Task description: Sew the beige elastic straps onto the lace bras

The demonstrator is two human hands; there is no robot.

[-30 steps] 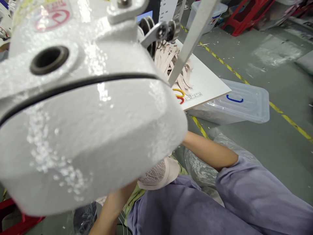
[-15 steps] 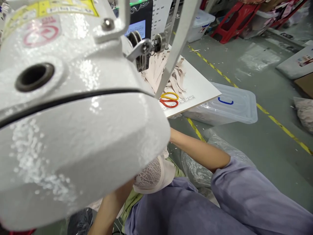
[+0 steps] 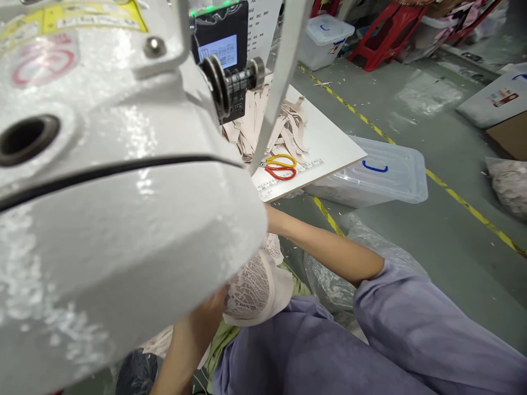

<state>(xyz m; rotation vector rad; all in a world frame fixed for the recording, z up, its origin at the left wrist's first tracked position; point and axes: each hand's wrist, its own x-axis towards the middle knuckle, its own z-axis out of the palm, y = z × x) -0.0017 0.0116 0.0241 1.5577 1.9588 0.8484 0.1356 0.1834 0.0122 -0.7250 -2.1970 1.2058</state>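
A big white sewing machine head (image 3: 123, 219) fills the left of the head view and hides both my hands. My right forearm (image 3: 325, 252) reaches leftward under it, and my left forearm (image 3: 189, 340) rises from below toward the same spot. Between the forearms a pale pink lace garment piece (image 3: 251, 291) hangs out from under the machine, over my purple-clad lap (image 3: 313, 351). Whether either hand grips the lace is hidden.
Beyond the machine, a white table (image 3: 333, 142) carries a heap of beige strips (image 3: 267, 126) and yellow-and-red scissors (image 3: 280, 167). A lidded clear plastic bin (image 3: 382, 175) sits on the floor beside it, and a clear plastic bag (image 3: 329, 285) lies by my knee. A lit control panel (image 3: 222, 49) is mounted behind.
My view has swung right and up, so the machine head slid left and more table and floor show. The forearms stay under the machine and the lace piece hangs much as before.
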